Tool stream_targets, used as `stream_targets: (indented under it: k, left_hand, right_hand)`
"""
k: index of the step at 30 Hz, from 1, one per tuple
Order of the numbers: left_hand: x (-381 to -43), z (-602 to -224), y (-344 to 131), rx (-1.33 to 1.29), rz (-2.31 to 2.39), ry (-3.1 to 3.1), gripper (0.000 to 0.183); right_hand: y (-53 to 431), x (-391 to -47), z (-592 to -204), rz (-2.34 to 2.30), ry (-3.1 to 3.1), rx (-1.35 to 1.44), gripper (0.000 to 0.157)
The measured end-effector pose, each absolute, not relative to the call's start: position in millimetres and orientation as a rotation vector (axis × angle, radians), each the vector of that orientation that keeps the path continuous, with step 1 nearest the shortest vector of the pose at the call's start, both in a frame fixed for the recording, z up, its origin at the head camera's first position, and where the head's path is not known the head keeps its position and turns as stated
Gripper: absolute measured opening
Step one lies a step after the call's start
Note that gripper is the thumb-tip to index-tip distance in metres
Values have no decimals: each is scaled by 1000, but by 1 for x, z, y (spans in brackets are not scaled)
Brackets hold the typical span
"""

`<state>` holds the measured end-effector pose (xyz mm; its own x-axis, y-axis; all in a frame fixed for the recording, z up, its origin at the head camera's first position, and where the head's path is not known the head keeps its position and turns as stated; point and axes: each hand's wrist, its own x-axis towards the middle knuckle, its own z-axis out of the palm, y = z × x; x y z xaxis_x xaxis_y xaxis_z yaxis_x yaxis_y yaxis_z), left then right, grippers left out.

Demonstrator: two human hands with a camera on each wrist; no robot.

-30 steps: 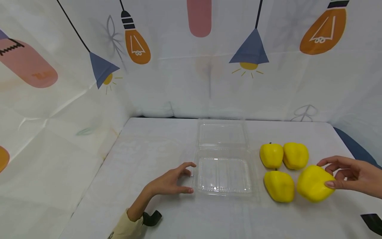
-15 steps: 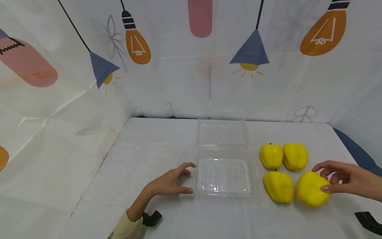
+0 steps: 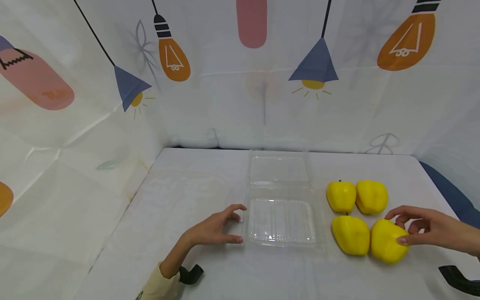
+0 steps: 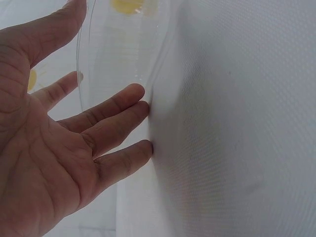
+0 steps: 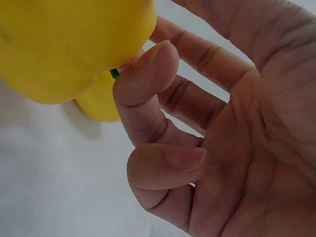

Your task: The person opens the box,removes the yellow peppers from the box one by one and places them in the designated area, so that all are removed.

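Observation:
My right hand (image 3: 431,225) pinches a yellow bell pepper (image 3: 387,241) between thumb and fingers, low over the table at the right. In the right wrist view the same bell pepper (image 5: 64,44) fills the upper left, while the other fingers curl beside it. Left of it and behind it lie three more yellow peppers, such as the front one (image 3: 350,235). A clear plastic clamshell container (image 3: 283,239) lies unfolded mid-table. My left hand (image 3: 217,227) stands at its left side, thumb and index fingertip right at the rim, other fingertips (image 4: 145,148) down on the table.
The container's lid (image 3: 279,168) lies flat toward the back. A white cloth covers the table (image 3: 180,179), and a printed curtain (image 3: 232,104) hangs right behind its back edge. Black wrist mounts (image 3: 191,275) show on both arms.
My right hand has moved left and toward me, lowering the bell pepper next to the front one. The left hand and the container have stayed in place.

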<state>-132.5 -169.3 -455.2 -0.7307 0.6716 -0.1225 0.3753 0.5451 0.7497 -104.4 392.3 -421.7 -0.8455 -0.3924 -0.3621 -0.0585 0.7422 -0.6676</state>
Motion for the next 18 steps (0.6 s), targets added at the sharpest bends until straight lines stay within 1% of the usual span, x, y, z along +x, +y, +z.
stream_targets:
  k: [6, 11, 15, 18]
  left_hand:
    - [-133, -456, -169, 866, 1015, 2393, 82]
    - [-133, -456, -170, 875, 1010, 2403, 82]
    - [-134, -457, -170, 878, 1009, 2406, 82]
    - [-134, -457, -170, 869, 1009, 2403, 82]
  right_hand:
    - [393, -108, -424, -924, 2532, -441, 43]
    - [390, -108, -424, -869, 2600, -403, 43]
    - [387, -106, -425, -806, 2667, -346, 49]
    - [386, -105, -427, -755, 2703, -299, 59]
